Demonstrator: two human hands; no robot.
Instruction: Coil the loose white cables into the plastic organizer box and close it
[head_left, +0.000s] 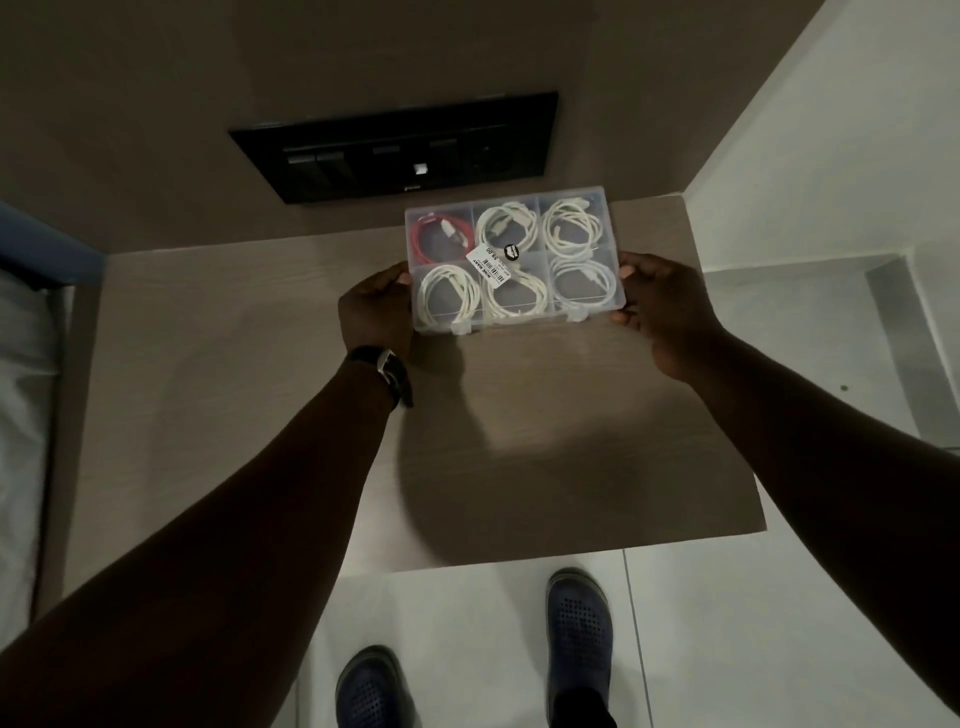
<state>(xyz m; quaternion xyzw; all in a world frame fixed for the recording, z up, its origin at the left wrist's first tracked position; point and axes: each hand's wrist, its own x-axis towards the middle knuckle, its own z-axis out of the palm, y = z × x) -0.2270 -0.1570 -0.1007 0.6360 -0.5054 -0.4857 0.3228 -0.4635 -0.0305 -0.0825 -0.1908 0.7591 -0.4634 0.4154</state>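
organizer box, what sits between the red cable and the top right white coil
In the head view, one compartment of the organizer box lies between the red cable and the far-right white coil; it holds another coiled white cable.

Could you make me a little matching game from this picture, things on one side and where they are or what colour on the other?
Things:
1. red cable
2. watch
3. price sticker
4. black wall panel

Descriptions:
A. on the left wrist
B. on the wall behind the table
C. far left compartment of the box
D. on the middle of the box lid

Pairs: 1-C, 2-A, 3-D, 4-B
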